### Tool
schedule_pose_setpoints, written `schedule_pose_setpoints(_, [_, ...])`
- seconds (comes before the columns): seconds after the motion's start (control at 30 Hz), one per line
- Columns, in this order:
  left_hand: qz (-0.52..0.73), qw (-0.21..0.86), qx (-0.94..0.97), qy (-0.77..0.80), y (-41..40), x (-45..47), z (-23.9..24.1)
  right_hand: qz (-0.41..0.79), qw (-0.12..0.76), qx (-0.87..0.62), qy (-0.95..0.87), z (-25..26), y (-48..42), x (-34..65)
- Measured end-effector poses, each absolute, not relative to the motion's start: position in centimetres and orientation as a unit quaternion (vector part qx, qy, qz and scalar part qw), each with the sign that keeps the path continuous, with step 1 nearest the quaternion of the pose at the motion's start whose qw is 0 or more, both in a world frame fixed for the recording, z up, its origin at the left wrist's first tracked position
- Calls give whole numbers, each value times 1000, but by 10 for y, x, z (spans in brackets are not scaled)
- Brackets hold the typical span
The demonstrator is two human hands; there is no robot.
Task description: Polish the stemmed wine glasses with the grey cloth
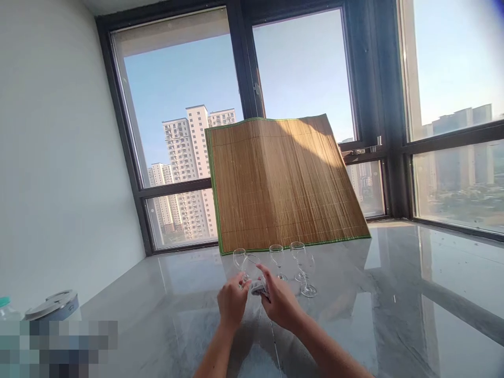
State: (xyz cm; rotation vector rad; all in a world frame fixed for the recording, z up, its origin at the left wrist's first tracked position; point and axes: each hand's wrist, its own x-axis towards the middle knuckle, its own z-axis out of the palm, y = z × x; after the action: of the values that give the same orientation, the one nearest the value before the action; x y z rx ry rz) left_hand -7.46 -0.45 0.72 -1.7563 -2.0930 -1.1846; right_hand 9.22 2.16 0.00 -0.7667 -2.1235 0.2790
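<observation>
Low in the middle of the head view, my left hand (233,302) is closed on a clear wine glass (251,261), which leans with its bowl up. A crumpled grey-white cloth (259,286) sits in my right hand (280,303), against the lower part of that glass. My right index finger reaches toward the bowl; the stem is mostly hidden by my fingers. Just beyond my hands stand more clear stemmed glasses: one glass (239,256) behind my left hand, another glass (276,254) in the middle, and others at right, including a round glass foot (308,290).
A brown bamboo mat (283,184) with green edging leans against the window behind the glasses. The glossy grey surface (354,336) reflects the windows. At lower left are a lidded cup (55,304) and a teal-capped bottle (5,310), partly blurred out.
</observation>
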Motion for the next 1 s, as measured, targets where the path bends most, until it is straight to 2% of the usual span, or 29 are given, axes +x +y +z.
schedule_pose_setpoints(0.2, [-314, 203, -663, -649, -7, -59, 11, 45, 442, -314, -839, 12, 15, 95])
schedule_pose_setpoints(0.57, [-400, 166, -649, -626, -7, -63, 8, 12, 463, -486, -741, 20, 24, 118])
schedule_pose_setpoints(0.73, [-403, 145, -653, -624, -5, -67, 6, 131, 458, -427, -769, 12, 27, 111])
schedule_pose_setpoints(1.0, [-396, 88, -657, -636, 1, -66, 1, 351, 560, -282, -695, 14, 26, 104])
